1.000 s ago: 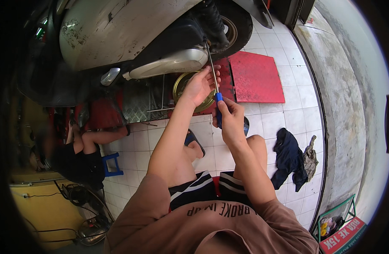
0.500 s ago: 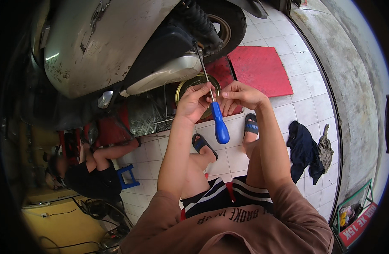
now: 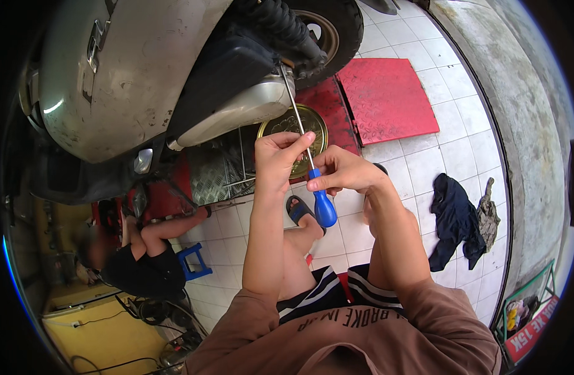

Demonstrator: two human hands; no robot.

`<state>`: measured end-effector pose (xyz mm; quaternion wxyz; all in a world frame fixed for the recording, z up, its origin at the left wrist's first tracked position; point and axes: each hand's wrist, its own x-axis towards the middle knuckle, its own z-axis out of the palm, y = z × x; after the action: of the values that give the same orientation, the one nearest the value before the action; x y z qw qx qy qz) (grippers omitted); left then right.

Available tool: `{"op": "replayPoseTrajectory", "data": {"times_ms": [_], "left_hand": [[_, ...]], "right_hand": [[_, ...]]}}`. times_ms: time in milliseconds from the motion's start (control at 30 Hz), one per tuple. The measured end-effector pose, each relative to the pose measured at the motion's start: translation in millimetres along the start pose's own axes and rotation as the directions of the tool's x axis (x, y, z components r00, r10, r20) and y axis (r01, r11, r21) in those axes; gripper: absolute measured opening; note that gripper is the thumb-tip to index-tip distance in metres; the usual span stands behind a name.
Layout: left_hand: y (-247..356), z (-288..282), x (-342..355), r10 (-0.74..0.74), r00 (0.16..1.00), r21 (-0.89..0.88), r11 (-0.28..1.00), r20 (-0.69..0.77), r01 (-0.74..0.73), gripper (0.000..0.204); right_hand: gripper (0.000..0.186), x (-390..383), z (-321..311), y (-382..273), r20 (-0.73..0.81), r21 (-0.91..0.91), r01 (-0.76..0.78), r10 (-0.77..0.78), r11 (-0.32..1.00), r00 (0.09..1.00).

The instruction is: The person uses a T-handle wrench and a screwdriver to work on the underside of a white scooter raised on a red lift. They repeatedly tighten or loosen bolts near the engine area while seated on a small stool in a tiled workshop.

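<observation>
A long screwdriver with a blue handle (image 3: 325,211) slants up and away from me, its thin metal shaft reaching the scooter (image 3: 130,81) between the grey engine cover (image 3: 240,117) and the rear wheel (image 3: 349,40). Exactly what the tip touches is too small to tell. My left hand (image 3: 276,159) pinches the shaft between thumb and fingers, partway along it. Lower down, my right hand (image 3: 349,172) grips the top of the blue handle, with the thumb across it. A round gold tray (image 3: 318,115) lies behind my hands, partly hidden by them.
The scooter stands on a red metal lift platform (image 3: 393,100). Dark cloths (image 3: 456,219) lie on the white tiles at right, near a concrete ledge (image 3: 518,81). At left, another person (image 3: 143,269) sits by a blue stool (image 3: 193,261); cables (image 3: 146,309) lie nearby.
My right hand has come down onto the top of the screwdriver's handle and closed there. My left hand stays on the shaft. The whole view has shifted slightly.
</observation>
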<state>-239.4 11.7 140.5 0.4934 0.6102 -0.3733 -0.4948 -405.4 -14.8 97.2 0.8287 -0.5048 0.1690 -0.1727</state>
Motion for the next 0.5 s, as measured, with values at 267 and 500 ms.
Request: {"op": "replayPoseTrajectory", "data": {"times_ms": [267,500], "left_hand": [[-29.9,-9.9,-64.7,0.053,0.992,-0.051,0.997,-0.112,-0.059,0.031],[-29.5,15.2,-154.4,-0.176,0.86,-0.663,0.569,0.479,0.486,0.062]], "right_hand": [[0.043,10.9,2.6,9.7,0.338,0.463,0.197,-0.378,0.864,0.862],[0.038,24.5,14.3,23.5,0.301,0.602,0.206,-0.459,0.771,0.836]]}}
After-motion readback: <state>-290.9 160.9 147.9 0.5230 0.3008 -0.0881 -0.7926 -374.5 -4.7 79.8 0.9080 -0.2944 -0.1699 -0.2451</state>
